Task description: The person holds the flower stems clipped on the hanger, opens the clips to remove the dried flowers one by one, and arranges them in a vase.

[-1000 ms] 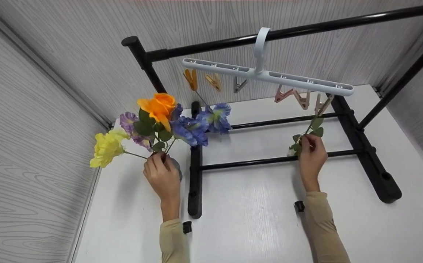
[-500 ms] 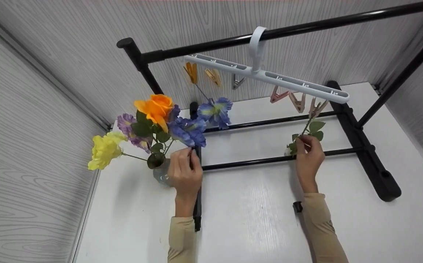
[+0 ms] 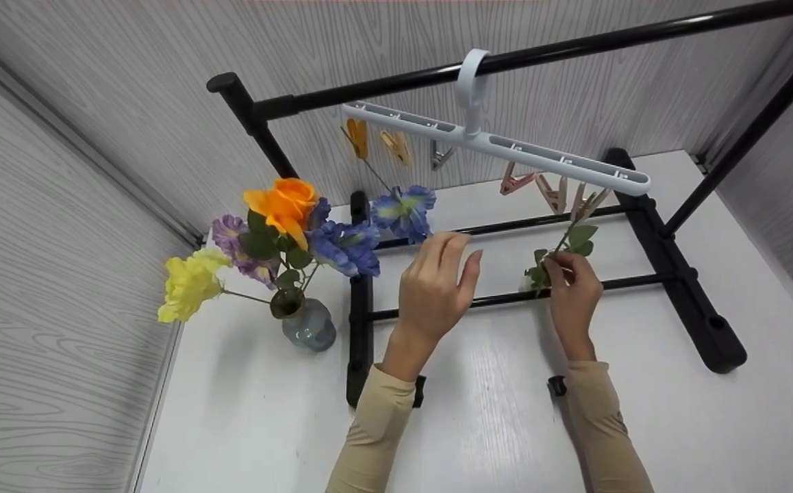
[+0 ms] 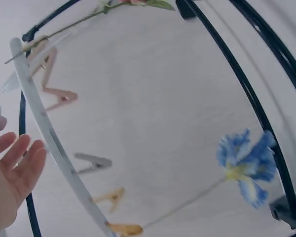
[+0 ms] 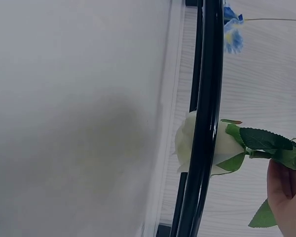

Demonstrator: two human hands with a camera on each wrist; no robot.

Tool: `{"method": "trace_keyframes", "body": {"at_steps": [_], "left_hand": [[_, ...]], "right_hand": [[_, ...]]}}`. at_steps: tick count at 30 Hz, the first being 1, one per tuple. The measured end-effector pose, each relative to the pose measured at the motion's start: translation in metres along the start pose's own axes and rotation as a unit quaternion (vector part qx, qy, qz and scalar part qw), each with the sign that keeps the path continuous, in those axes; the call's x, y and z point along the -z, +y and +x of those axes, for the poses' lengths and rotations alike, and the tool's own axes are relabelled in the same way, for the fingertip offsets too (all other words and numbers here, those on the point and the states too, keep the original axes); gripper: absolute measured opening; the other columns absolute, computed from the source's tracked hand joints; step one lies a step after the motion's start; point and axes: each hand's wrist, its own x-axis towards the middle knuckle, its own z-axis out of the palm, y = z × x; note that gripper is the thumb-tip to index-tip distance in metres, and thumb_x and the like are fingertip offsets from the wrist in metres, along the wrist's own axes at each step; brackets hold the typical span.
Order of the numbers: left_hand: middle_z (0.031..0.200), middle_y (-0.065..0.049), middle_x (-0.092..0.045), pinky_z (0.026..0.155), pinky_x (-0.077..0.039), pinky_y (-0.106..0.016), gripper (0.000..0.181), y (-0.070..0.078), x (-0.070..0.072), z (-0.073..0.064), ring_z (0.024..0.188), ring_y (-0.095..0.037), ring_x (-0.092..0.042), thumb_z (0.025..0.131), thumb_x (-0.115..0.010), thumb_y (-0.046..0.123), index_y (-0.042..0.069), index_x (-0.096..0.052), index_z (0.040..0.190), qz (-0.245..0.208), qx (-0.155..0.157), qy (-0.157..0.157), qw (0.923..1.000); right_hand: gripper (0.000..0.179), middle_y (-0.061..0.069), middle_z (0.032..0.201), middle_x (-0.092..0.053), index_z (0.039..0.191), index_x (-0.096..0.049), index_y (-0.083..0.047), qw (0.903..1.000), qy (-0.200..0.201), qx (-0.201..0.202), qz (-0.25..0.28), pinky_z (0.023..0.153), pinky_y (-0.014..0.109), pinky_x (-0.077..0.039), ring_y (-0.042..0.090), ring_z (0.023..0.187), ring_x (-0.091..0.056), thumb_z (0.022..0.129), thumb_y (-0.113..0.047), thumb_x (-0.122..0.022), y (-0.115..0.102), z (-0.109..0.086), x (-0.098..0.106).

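Left hand (image 3: 434,291), relaxed and empty; right hand (image 3: 576,301), at its three o'clock, pinching the white rose (image 3: 580,237); beyond, at twelve o'clock, the clothespin (image 3: 596,200) on the hanger (image 3: 482,142). Tugging against a gripping clothespin might tilt the hanger. Only the right-wrist view shows the bloom (image 5: 230,146) clearly

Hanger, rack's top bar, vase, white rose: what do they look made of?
Hanger: likely molded plastic, pale and smooth, with slots formed into its body.
Rack's top bar: probably coated metal tube, glossy black with sharp bright highlights.
Vase: glass or glazed ceramic, can't tell; bluish-grey with shiny spots.
White rose: perhaps fabric petals, matte, no shine showing.
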Motion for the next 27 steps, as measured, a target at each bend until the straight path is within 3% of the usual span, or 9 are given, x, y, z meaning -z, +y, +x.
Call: {"method": "trace_keyframes", "body": {"at_steps": [6, 9, 15, 20, 27], "left_hand": [[0.105, -0.014, -0.062, 0.082, -0.058, -0.029, 0.026, 0.022, -0.016, 0.022, 0.095, -0.025, -0.066, 0.099, -0.071, 0.013, -0.004, -0.064, 0.117, -0.077, 0.035, -0.052, 0.9951], [0.110, -0.016, -0.062, 0.090, -0.055, -0.027, 0.029, 0.033, -0.025, 0.032, 0.103, -0.027, -0.065, 0.101, -0.069, 0.016, -0.006, -0.063, 0.120, -0.113, 0.046, -0.074, 0.9898], [0.116, -0.016, -0.062, 0.098, -0.050, -0.022, 0.035, 0.051, -0.041, 0.050, 0.109, -0.024, -0.063, 0.104, -0.065, 0.019, -0.008, -0.062, 0.125, -0.151, 0.067, -0.121, 0.9789], [0.117, -0.017, -0.062, 0.099, -0.048, -0.019, 0.036, 0.058, -0.053, 0.057, 0.108, -0.023, -0.063, 0.103, -0.066, 0.019, -0.009, -0.061, 0.126, -0.160, 0.082, -0.134, 0.9745], [0.116, -0.017, -0.062, 0.096, -0.049, -0.017, 0.038, 0.066, -0.066, 0.064, 0.105, -0.023, -0.064, 0.102, -0.068, 0.018, -0.010, -0.061, 0.127, -0.152, 0.112, -0.128, 0.9737]], "right_hand": [[0.005, 0.027, 0.092, -0.070, 0.094, -0.068, 0.017, 0.9997, -0.003, 0.020, -0.013, 0.076, 0.012, -0.050, 0.038, 0.086, -0.069, 0.089, 0.017, -0.070, 0.002, 0.000, -0.001], [0.005, 0.027, 0.092, -0.070, 0.094, -0.069, 0.016, 0.9993, 0.001, 0.033, -0.020, 0.076, 0.011, -0.048, 0.039, 0.085, -0.069, 0.089, 0.016, -0.070, 0.016, 0.000, -0.002], [0.004, 0.019, 0.091, -0.072, 0.093, -0.071, 0.008, 0.9989, 0.004, 0.029, -0.037, 0.074, 0.011, -0.046, 0.017, 0.085, -0.066, 0.091, 0.012, -0.071, 0.043, -0.002, -0.003], [0.006, 0.017, 0.087, -0.071, 0.089, -0.070, 0.008, 0.9993, 0.006, 0.025, -0.029, 0.073, 0.015, -0.046, 0.011, 0.082, -0.061, 0.092, 0.013, -0.068, 0.046, -0.002, -0.002], [0.008, 0.020, 0.084, -0.069, 0.088, -0.069, 0.010, 0.9991, 0.019, 0.028, -0.027, 0.069, 0.013, -0.042, 0.003, 0.076, -0.056, 0.090, 0.016, -0.066, 0.038, -0.004, -0.002]]}}
